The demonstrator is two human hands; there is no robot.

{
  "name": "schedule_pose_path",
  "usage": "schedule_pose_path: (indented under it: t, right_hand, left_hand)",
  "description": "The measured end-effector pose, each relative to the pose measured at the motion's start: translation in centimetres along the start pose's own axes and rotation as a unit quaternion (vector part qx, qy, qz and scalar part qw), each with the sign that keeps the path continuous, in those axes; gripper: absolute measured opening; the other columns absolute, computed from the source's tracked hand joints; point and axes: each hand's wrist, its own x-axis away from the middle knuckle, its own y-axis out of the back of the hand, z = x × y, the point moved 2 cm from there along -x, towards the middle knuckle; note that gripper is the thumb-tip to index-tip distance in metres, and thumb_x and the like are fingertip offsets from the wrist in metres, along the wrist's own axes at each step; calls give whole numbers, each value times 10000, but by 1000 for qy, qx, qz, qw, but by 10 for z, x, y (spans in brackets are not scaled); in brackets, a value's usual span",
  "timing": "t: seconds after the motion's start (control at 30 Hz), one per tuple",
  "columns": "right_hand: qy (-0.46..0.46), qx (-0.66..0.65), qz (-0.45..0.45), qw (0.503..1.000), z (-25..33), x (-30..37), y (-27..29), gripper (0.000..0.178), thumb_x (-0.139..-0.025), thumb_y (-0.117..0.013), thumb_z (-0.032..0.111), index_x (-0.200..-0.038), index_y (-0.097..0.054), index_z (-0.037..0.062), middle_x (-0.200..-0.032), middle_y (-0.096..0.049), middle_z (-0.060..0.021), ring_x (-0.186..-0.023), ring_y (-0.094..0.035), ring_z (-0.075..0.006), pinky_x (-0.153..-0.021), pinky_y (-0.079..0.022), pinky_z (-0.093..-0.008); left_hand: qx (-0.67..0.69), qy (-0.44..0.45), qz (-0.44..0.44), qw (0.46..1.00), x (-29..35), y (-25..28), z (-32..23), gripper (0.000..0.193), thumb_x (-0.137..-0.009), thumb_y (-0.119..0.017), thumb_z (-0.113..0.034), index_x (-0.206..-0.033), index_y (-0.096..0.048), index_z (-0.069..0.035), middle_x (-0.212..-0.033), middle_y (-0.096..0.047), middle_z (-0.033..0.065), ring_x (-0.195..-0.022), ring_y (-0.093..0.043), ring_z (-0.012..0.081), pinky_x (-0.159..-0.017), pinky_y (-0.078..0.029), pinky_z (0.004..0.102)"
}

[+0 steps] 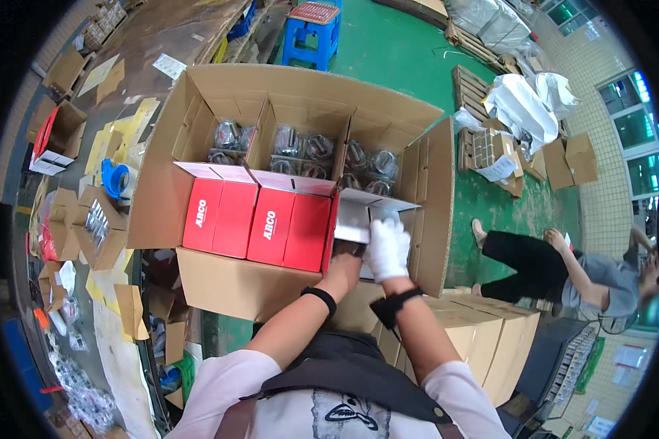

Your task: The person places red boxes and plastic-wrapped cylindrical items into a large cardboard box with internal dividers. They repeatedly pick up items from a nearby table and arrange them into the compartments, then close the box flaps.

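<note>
A large brown carton stands open before me, split by cardboard dividers. Two closed red boxes sit in its near row. To their right is another box with its white flaps up and a red side edge. My left hand reaches down into that box's near side; its fingers are hidden. My right hand, in a white glove, lies at the box's right side with fingers stretched out over the white flap. The far compartments hold several round metal parts in clear plastic bags.
Left of the carton runs a cluttered workbench with a blue round part, a small carton of metal pieces and an open red box. Closed cartons stand at my right. Beyond them is another person. A blue stool stands ahead.
</note>
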Motion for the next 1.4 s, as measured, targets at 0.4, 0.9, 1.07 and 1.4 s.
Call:
schedule_pose_path:
  t: [0.4, 0.9, 1.07, 1.4]
  right_hand:
    - [50, -286, 21, 957, -22, -21, 3, 343, -750, -646, 177, -1082, -655, 93, -1035, -644, -213, -973, -609, -391, -927, -473, -471]
    - [-9, -105, -322, 941, -11, 56, 26, 316, -820, -620, 88, -1132, -607, 43, -1224, -553, -211, -1083, -556, -407, -902, -468, -472]
    - [-113, -200, -306, 924, -26, 40, 31, 311, -845, -573, 119, -1130, -596, -4, -1047, -633, -209, -953, -604, -409, -846, -497, -481]
    - [-120, -264, -227, 930, -30, -1, -90, 767, -764, -703, 411, -1380, -448, 33, -1385, -419, -304, -1289, -421, -402, -1073, -357, -416]
  left_hand:
    - [-76, -60, -100, 990, -5, -30, 13, 434, -878, -595, -231, -1291, -546, -106, -1176, -500, 81, -1144, -468, 232, -920, -440, 481]
    - [-143, -78, -159, 974, -1, -6, 5, 763, -803, -688, -344, -1413, -381, -3, -1511, -295, 111, -1207, -419, 275, -999, -362, 468]
    - [-160, -99, -180, 966, 0, 0, 3, 670, -795, -684, -324, -1342, -476, 1, -1462, -371, 104, -1142, -436, 266, -899, -381, 436]
    - [724, 264, -90, 631, -12, -15, -11, 655, -973, -375, -552, -1250, -577, 5, -1274, -564, 198, -1169, -521, 346, -973, -395, 448]
